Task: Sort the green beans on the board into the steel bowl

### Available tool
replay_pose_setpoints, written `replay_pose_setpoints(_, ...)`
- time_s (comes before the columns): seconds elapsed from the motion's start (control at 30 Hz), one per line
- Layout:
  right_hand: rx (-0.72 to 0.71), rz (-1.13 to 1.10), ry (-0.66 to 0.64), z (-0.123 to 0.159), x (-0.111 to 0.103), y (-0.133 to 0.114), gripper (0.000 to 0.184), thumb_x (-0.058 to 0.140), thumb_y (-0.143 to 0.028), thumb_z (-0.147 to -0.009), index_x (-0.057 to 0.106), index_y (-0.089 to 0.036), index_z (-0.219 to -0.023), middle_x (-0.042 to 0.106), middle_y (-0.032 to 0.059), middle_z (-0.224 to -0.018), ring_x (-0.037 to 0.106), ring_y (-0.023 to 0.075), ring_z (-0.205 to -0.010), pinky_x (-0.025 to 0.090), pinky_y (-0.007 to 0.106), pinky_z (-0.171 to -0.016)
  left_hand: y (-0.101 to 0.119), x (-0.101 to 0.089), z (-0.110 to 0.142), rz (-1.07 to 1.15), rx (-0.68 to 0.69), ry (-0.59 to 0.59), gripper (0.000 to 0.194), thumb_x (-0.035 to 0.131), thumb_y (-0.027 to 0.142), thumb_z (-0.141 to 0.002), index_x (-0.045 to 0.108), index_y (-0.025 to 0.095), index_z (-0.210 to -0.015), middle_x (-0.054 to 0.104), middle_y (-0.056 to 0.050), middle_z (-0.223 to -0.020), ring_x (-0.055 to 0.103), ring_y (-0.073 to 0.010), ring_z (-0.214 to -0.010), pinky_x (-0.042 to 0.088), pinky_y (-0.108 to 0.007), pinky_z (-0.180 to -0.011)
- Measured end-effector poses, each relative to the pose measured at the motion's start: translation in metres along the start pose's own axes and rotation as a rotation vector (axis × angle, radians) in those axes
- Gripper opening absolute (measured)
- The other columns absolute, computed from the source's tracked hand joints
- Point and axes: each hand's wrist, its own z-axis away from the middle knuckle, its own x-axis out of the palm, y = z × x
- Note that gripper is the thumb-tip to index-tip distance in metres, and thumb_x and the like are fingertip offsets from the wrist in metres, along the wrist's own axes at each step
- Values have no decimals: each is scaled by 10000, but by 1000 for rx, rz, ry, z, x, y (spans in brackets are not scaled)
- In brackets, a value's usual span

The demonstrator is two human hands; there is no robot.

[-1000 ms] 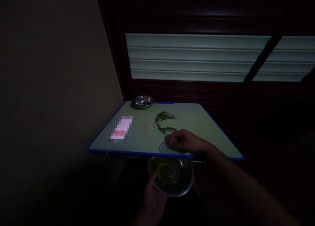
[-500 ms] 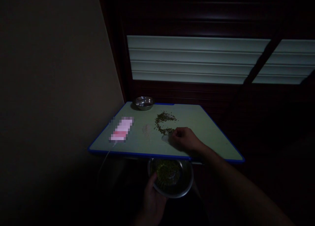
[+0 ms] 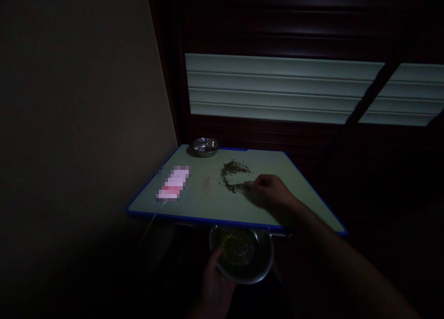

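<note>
My left hand grips the near-left rim of a steel bowl below the table's front edge, thumb over the rim. Small green beans, probably mung beans, lie in the bowl. Over the table, my right hand is closed, its fingertips pinching a clear, round-edged plastic piece, perhaps a lid. That piece is at the right end of a curved scatter of green beans on the tabletop. Dim light hides the exact grip and whether beans are on the piece.
The pale folding table has a blue edge. At its back left stands a second steel bowl. A blurred-out phone with a white cable lies on the left. Small pale grains lie mid-table. A wall borders the left.
My right hand has moved away from me and slightly right, carrying the clear piece from near the front edge to the beans. My left hand still holds the bowl. The view has shifted slightly.
</note>
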Motion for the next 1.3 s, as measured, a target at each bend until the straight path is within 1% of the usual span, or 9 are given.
replay_pose_setpoints(0.2,-72,-68,-117,-20,8,-5,134,680,-280,-637,614,-163,-625,600,15,-603,498,124,-565,385,263,-556,-2,-6,-5,9,-9,-21,529,620,273,-858,534,232,-1378,755,-89,-1123,651,-288,-1125,478,-470,-987)
replay_pose_setpoints(0.37,-122,-18,-77,-21,17,0,133,646,-290,-685,618,-166,-646,580,9,-599,471,120,-559,362,266,-548,0,-2,-2,-8,14,-33,507,598,276,-872,538,241,-1374,762,-77,-1104,664,-278,-1103,472,-472,-998)
replay_pose_setpoints(0.53,-152,-46,-130,-17,16,1,158,642,-316,-705,630,-160,-681,586,12,-622,483,127,-580,372,269,-562,4,6,4,-9,49,-8,448,566,274,-884,578,250,-1331,768,-65,-1081,661,-275,-1108,466,-486,-1005)
replay_pose_setpoints(0.63,-171,-50,-80,-17,17,1,168,626,-324,-736,637,-159,-709,619,32,-672,511,139,-618,390,276,-585,4,5,3,0,66,-19,421,588,268,-873,606,286,-1293,765,-41,-1098,659,-269,-1112,466,-485,-1007)
replay_pose_setpoints(0.73,-221,-11,-77,-18,22,0,168,619,-317,-761,652,-154,-733,642,47,-704,532,147,-652,405,284,-622,2,1,1,-7,53,-32,383,601,284,-870,641,248,-1249,766,-59,-1090,668,-273,-1095,471,-480,-1004)
replay_pose_setpoints(0.93,-282,-52,-186,-17,28,3,201,612,-346,-793,662,-154,-758,636,34,-704,526,141,-647,402,271,-604,1,-1,0,-6,58,-32,348,584,285,-881,664,215,-1212,776,-65,-1045,669,-276,-1092,465,-485,-1015)
replay_pose_setpoints(1.13,-270,-168,-297,-8,20,-1,219,665,-376,-730,647,-158,-712,607,21,-671,511,137,-631,409,283,-616,1,-3,-2,5,46,-49,335,571,275,-888,675,226,-1202,777,-66,-1048,667,-273,-1098,459,-486,-1021)
replay_pose_setpoints(1.2,-240,-182,-282,-4,17,-2,223,670,-381,-714,646,-159,-709,605,25,-669,511,142,-630,404,287,-609,0,-5,-3,4,46,-59,356,580,279,-884,661,230,-1227,772,-65,-1070,656,-275,-1120,449,-495,-1032)
replay_pose_setpoints(1.3,-192,-187,-178,-2,12,0,224,678,-377,-683,640,-157,-699,600,28,-663,505,145,-622,392,286,-592,1,-6,-4,2,42,-69,375,594,278,-874,652,222,-1241,769,-72,-1080,647,-281,-1136,450,-494,-1031)
